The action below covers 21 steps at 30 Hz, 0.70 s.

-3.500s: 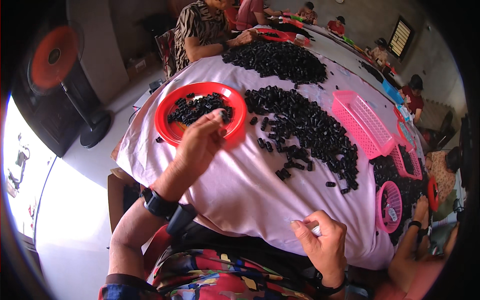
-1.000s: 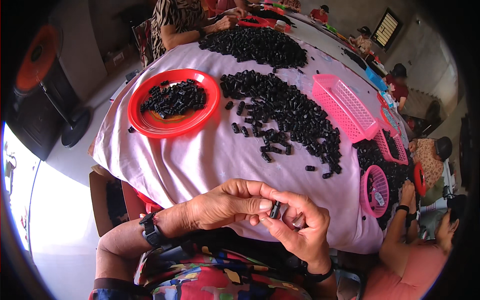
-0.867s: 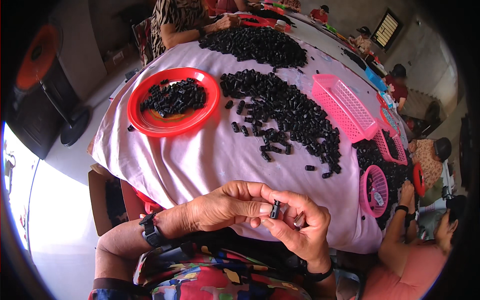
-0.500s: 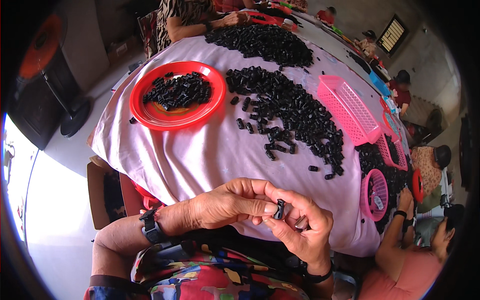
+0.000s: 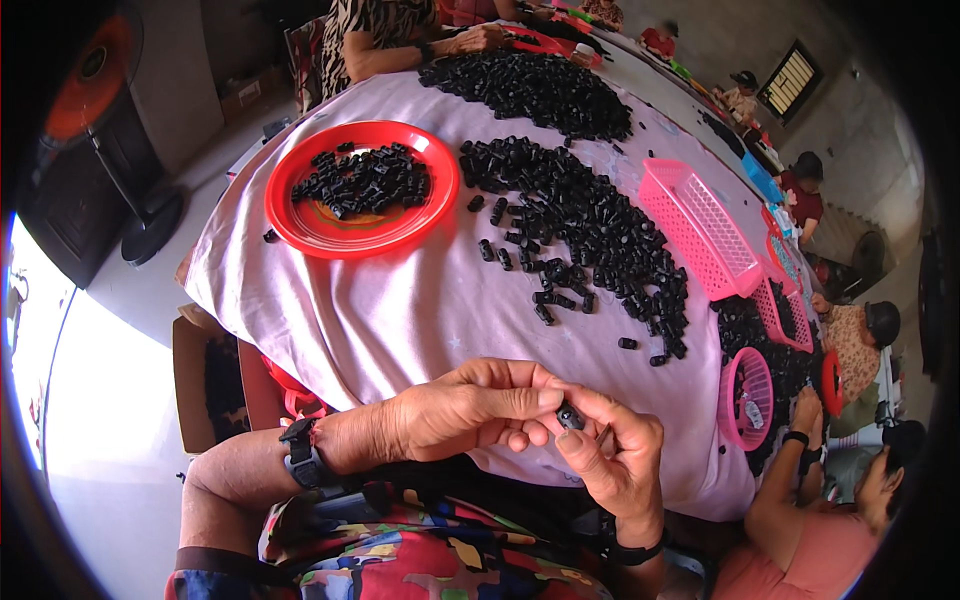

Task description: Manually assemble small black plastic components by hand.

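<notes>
Just beyond my lap, a small black plastic part (image 5: 569, 416) with a shiny end is pinched between the thumb and forefinger of my right hand (image 5: 622, 455). My left hand (image 5: 470, 405) meets it from the left, its thumb and forefinger closed at the part's edge. A small greyish piece shows among the right fingers, too little of it to name. Farther off on the cloth lies a long pile of similar black parts (image 5: 600, 235). A red round plate (image 5: 285, 215) to the left carries more of them.
Another black heap (image 5: 530, 95) lies at the far side. Pink baskets (image 5: 690, 225) and a round pink basket (image 5: 732, 400) stand at the right. A co-worker (image 5: 800, 540) sits close on my right; a person in a striped top (image 5: 375, 40) sits opposite. A cardboard box (image 5: 190, 380) is at left.
The black part has turned in my fingers, so its end now faces up toward me. My left thumb has shifted slightly off its face. The view has moved a little.
</notes>
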Available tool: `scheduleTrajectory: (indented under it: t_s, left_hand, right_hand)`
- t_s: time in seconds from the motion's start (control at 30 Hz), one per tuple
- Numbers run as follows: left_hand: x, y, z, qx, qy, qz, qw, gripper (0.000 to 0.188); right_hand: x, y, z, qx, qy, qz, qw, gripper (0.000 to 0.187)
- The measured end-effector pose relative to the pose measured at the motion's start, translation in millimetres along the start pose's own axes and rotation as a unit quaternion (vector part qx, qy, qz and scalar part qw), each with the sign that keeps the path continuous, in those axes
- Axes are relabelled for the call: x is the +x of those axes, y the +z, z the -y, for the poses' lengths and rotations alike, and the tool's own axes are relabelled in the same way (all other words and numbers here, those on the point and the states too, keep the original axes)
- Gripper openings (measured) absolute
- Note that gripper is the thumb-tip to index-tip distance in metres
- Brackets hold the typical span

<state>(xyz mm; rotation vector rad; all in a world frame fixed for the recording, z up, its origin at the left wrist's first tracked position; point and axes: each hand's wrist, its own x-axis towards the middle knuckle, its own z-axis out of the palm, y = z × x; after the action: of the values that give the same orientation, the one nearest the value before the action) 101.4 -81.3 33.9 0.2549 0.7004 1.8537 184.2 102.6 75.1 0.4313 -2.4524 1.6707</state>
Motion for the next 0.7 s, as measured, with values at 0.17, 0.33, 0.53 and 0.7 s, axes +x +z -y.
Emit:
scheduleTrajectory:
  t_s: [0.17,0.33,0.53,0.7]
  left_hand:
    - [1.1,-4.9,3.4,-0.005,0.013,0.003,1.000,0.016]
    - [1.0,0.0,0.1,-0.006,-0.001,-0.006,1.000,0.018]
    - [3.7,-4.6,5.0,0.022,-0.029,0.028,0.999,0.022]
    - [3.2,-2.0,5.3,-0.042,-0.035,0.030,0.998,0.029]
  right_hand:
    - [0.9,2.6,0.3,-0.018,0.018,-0.014,1.000,0.036]
    - [-3.3,2.2,-12.5,0.009,0.010,-0.092,0.996,0.025]
    - [0.6,10.8,-13.3,0.069,0.024,-0.096,0.993,0.018]
    - [-2.1,-2.6,-8.1,0.040,0.046,-0.102,0.993,0.024]
